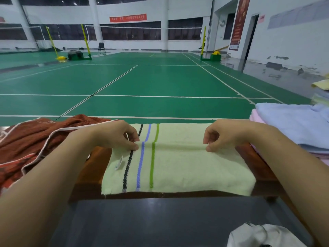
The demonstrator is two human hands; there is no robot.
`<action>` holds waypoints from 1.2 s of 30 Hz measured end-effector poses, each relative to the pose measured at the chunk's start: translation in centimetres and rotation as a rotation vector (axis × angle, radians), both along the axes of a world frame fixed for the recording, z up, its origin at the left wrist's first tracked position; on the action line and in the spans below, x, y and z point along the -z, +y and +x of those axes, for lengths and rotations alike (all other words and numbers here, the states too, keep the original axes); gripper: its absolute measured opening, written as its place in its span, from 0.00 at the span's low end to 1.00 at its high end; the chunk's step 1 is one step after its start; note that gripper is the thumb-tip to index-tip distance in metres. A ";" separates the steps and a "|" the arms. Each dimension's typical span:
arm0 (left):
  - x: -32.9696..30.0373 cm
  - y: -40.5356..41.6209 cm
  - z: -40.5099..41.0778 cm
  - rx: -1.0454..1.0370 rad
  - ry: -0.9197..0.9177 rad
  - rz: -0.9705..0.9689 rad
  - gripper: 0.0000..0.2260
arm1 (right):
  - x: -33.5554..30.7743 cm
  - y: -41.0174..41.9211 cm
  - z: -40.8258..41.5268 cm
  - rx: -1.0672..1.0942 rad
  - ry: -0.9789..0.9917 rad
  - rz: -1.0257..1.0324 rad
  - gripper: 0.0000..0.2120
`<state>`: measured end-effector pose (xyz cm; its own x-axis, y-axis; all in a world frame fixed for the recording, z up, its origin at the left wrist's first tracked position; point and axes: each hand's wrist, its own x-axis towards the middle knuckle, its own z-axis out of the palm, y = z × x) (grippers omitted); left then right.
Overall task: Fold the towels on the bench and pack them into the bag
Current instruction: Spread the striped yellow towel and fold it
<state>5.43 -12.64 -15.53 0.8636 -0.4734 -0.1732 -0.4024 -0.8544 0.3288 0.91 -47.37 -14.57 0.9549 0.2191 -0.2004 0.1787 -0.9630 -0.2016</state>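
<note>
Pale green towel (178, 166): laid flat across the wooden counter (96, 168), with black, blue and green stripes near its left end; a raised crease is seen running across its middle between the two hands.
Left hand (114, 135): its grip is closed in a pinch on the crease, thumb and fingertips meeting on the cloth just left of the black stripe.
Right hand (226, 135): its grip is likewise closed in a pinch on the crease at the towel's right side, the other fingers curled in.
Step in hand: a lengthwise fold of the green towel is judged to be under way, the middle being lifted so that one half can be brought over the other.
Work done: a stack of towels (292, 127), blue over pink, is seen just right of the green towel; these are judged to be already folded.
Work left: a rust-brown towel (35, 139) lies crumpled at the left and is not yet folded; no towel is shown packed.
Bag: a white cloth item (263, 236) with a cord at the lower right may be the bag, though this cannot be told for certain; it is cut off by the frame edge.
Hidden or unclear: the right stack and a further yellowish pile (321, 93) beyond it are cut off at the edge, so the towels cannot be counted; the far edge of the green towel is partly masked by the hands.
</note>
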 end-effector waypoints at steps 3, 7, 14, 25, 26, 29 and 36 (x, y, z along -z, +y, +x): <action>0.3 -0.2 -0.3 -0.003 -0.010 -0.027 0.05 | 0.2 0.1 -0.1 -0.036 -0.032 -0.023 0.05; 0.4 -0.1 -0.3 -0.023 -0.042 -0.067 0.04 | 0.8 0.3 0.1 -0.080 -0.108 -0.019 0.02; -0.3 0.5 0.1 -0.071 -0.097 -0.156 0.04 | 0.3 0.3 0.7 -0.093 -0.289 -0.049 0.05; -1.1 0.0 0.5 -0.081 -0.280 -0.190 0.07 | -0.5 -0.5 1.2 -0.023 -0.250 -0.027 0.05; -1.2 -0.2 0.4 -0.075 -0.276 -0.160 0.08 | -0.6 -0.4 1.2 -0.010 -0.268 -0.030 0.06; -1.3 -0.5 0.3 -0.063 -0.295 -0.050 0.11 | -0.9 -0.3 1.0 0.053 -0.317 0.000 0.10; -1.8 -1.7 0.2 -0.233 -0.307 -0.321 0.01 | -1.5 0.3 0.5 0.202 -0.322 0.395 0.09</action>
<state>5.59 -14.36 -13.70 0.9411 -0.2494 0.2281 -0.3320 -0.8085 0.4859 1.44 -47.03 -13.12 0.9853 0.0245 0.1692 0.1104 -0.8469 -0.5202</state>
